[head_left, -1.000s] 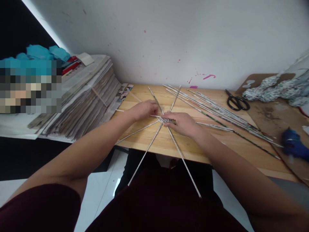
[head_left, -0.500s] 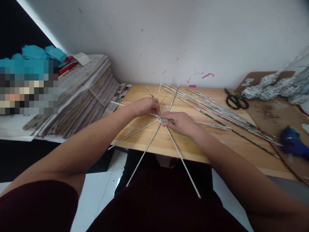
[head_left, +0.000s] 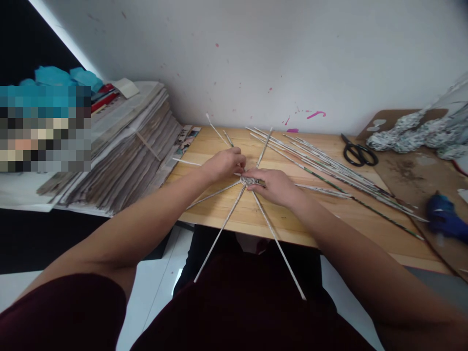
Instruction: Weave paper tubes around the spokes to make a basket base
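Many loose rods (head_left: 310, 171) lie near scissors (head_left: 355, 148); left grip (head_left: 224, 163) pinches a stick (head_left: 218, 133), right grip (head_left: 275, 186) clamps woven hub (head_left: 248, 180).

Woven hub (head_left: 248, 180) partly under right fingers (head_left: 257, 173)

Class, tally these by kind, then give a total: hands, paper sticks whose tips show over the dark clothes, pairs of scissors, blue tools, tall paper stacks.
Hands, left hand and right hand: 2
Paper sticks, left stick and right stick: 2
Scissors: 1
Blue tool: 1
Paper stack: 1
Total: 7
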